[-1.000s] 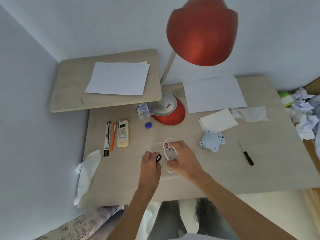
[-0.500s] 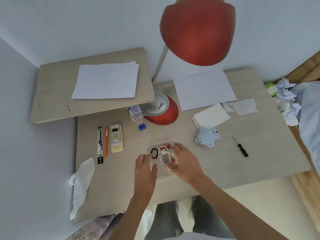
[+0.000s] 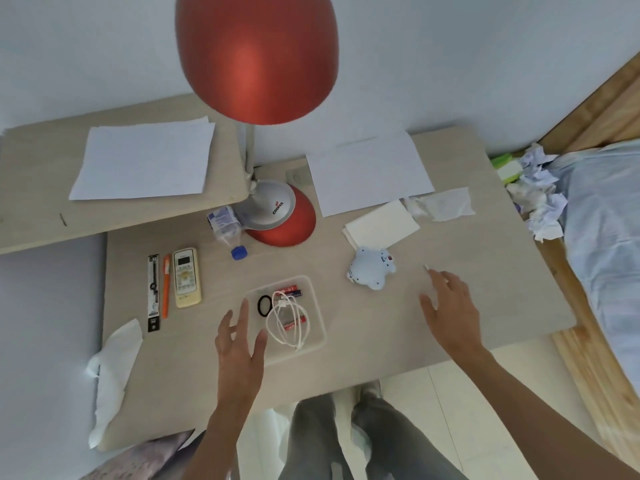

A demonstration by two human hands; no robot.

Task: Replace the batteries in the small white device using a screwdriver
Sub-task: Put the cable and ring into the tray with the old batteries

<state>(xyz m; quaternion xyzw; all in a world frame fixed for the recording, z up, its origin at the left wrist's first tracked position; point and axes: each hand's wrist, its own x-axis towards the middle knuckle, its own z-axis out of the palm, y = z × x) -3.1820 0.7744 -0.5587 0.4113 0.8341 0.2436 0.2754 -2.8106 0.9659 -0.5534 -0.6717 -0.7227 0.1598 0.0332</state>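
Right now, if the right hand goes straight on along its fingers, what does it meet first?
The screwdriver. Only its tip shows, just past the fingers of the right hand; the rest is hidden under the hand. How high the hand is above the table is unclear, so contact can't be confirmed.

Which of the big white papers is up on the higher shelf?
The left sheet: it lies on the raised shelf, left of the red lamp. The other sheet lies on the lower desk, right of the lamp.
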